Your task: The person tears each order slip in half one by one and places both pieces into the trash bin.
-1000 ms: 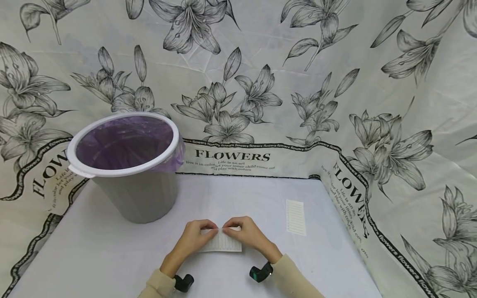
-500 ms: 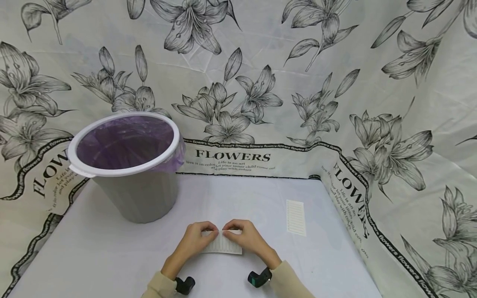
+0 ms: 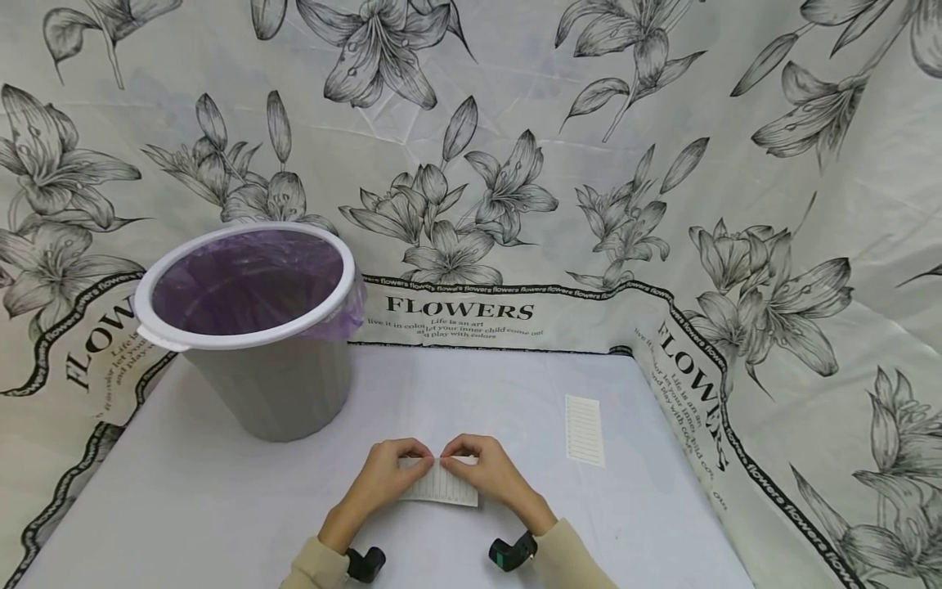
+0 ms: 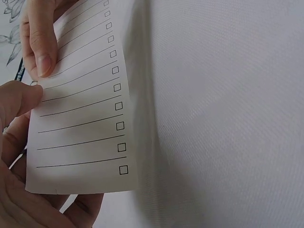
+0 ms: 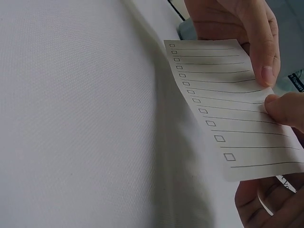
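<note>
A white checklist sheet (image 3: 444, 484), printed with ruled lines and small square boxes, is held between both hands above the white cloth. My left hand (image 3: 383, 473) pinches its far long edge between thumb and fingers. Right beside it, my right hand (image 3: 491, 470) pinches the same edge, the two thumb tips nearly touching. In the left wrist view the sheet (image 4: 85, 128) bends slightly, and some fingers lie behind it. From the right wrist view the sheet (image 5: 223, 99) looks whole along the visible part; its pinched spot is partly hidden by the thumbs.
A second lined sheet (image 3: 585, 431) lies flat to the right on the white table cloth (image 3: 471, 388). At the back left stands a grey bin (image 3: 272, 397) with a white rim and a purple liner (image 3: 243, 282). Flower-printed fabric (image 3: 456, 204) surrounds the table.
Both hands have come slightly nearer to the person with the sheet, mostly in the first half second. Their pinch on its far edge stays the same.
</note>
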Motion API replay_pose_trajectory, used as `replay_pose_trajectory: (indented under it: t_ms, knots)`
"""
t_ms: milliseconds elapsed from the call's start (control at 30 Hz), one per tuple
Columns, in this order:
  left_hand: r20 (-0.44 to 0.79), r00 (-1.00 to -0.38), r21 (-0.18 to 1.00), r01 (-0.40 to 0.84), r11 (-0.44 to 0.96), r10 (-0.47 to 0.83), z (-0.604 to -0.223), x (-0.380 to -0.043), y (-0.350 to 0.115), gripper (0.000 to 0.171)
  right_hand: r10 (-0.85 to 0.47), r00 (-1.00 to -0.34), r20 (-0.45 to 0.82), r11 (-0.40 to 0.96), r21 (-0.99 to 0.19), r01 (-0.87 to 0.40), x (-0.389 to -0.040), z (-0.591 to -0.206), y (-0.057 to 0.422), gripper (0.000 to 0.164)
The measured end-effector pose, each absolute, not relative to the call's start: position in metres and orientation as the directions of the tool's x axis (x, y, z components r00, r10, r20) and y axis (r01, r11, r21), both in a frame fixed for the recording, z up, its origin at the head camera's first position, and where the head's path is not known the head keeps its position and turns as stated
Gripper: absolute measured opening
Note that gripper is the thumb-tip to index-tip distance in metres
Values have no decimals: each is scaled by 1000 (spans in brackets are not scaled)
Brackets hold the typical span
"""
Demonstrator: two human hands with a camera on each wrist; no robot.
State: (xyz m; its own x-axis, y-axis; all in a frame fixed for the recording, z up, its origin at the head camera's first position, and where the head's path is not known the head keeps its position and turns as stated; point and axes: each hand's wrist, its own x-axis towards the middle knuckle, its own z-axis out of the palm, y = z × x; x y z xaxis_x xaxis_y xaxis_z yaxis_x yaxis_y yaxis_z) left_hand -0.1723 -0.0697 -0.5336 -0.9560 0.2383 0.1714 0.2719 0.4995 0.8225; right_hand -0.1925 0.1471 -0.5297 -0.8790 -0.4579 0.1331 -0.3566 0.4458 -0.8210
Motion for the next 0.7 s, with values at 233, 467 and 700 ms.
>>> replay_pose_trajectory:
  t_ms: [233,467,700]
  knots:
    - [173,-954,826,276,492,245,-533,-173,-70,5,-452,-883,128,440,-829,-346,-192,-527,147,9]
    - [178,-955,825,276,494,237,-533,-172,-69,5,-449,-884,131,438,-830,-346,-193,-528,146,8]
    - [156,-960,844,251,474,231,-532,-172,-69,7,-445,-884,140,428,-834,-347,-193,-528,145,8]
